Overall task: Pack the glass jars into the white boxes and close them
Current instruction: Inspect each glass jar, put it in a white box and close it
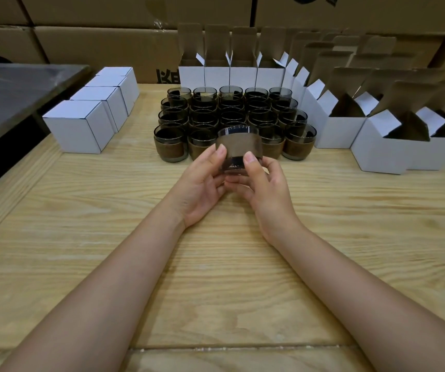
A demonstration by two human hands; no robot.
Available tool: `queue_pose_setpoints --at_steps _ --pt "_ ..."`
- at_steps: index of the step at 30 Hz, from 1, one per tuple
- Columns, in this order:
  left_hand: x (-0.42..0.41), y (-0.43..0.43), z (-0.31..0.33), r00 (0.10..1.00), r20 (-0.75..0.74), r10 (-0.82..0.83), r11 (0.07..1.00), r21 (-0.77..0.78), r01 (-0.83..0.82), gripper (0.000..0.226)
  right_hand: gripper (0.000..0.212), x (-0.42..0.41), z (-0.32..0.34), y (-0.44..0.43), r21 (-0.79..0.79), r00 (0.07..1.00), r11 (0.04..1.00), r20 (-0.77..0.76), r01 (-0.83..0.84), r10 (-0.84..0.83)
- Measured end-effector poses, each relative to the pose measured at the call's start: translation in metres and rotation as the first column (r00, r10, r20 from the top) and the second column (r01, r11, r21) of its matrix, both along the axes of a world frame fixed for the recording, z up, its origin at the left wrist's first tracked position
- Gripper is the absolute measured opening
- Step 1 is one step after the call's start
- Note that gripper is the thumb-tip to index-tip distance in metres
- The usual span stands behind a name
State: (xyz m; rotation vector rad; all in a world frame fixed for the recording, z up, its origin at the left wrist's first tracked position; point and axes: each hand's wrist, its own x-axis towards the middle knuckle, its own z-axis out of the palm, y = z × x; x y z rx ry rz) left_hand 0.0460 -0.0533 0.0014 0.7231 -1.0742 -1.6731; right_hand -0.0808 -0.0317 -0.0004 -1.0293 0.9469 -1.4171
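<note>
I hold one dark glass jar with a brown sleeve [238, 146] above the table's middle. My left hand [202, 186] grips its left side with the thumb on the sleeve. My right hand [263, 189] grips its right side, thumb on the front. Behind it stand several more jars [232, 116] in rows. Open white boxes [387, 151] with raised flaps stand at the right and along the back [232, 73]. Several closed white boxes [79, 127] line up at the left.
The wooden table [108, 210] stretches toward me under both forearms. A steel table [14, 92] sits at the far left. Stacked brown cartons [95, 41] form a wall behind everything.
</note>
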Motion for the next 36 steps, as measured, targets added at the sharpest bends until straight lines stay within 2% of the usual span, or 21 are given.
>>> queue_pose_setpoints --at_steps 4,8,11,17,21,24,28,32,36 --pt "0.0005 0.0005 -0.0002 0.999 -0.013 0.048 0.998 -0.040 -0.049 0.042 0.058 -0.0001 -0.0017 -0.0006 -0.012 0.999 1.000 -0.040 0.011 -0.011" --pt "-0.0008 0.0003 0.0004 0.994 -0.044 0.099 0.994 -0.049 -0.101 0.042 0.065 -0.0004 -0.0028 0.0006 -0.060 0.980 0.991 -0.157 0.116 -0.125" --pt "-0.0019 0.0015 0.0017 0.994 -0.031 0.104 0.992 -0.075 -0.106 0.046 0.051 -0.0001 -0.0044 0.0003 -0.075 0.971 0.991 -0.202 0.114 -0.127" --pt "-0.0035 0.0028 0.0035 0.991 -0.047 0.124 0.990 -0.057 -0.127 0.075 0.045 -0.0006 -0.0054 0.0002 -0.054 0.979 0.992 -0.163 0.115 -0.122" --pt "0.0003 0.0018 0.0027 0.997 -0.017 0.070 0.995 -0.071 -0.071 0.113 0.031 0.0006 -0.0019 -0.0009 -0.027 0.991 0.995 -0.096 0.096 -0.099" --pt "0.0007 0.0017 0.0032 0.999 0.022 0.043 0.993 -0.112 -0.040 0.103 0.031 0.0017 0.0016 -0.0012 -0.016 0.998 0.998 -0.015 0.063 -0.064" --pt "0.0001 -0.0001 0.0014 0.999 0.002 0.038 0.998 -0.055 -0.037 0.102 0.025 0.0016 0.0034 0.0017 0.001 1.000 1.000 -0.020 -0.024 0.024" --pt "-0.0021 0.0003 0.0001 0.997 0.063 0.054 0.997 -0.065 -0.050 0.078 0.031 0.0013 0.0023 0.0023 0.015 0.997 0.998 -0.027 -0.066 0.067" --pt "-0.0030 0.0007 -0.0002 0.990 0.060 0.131 0.990 -0.065 -0.127 0.052 0.046 0.0024 0.0003 0.0027 -0.020 0.991 1.000 -0.134 0.017 -0.020"
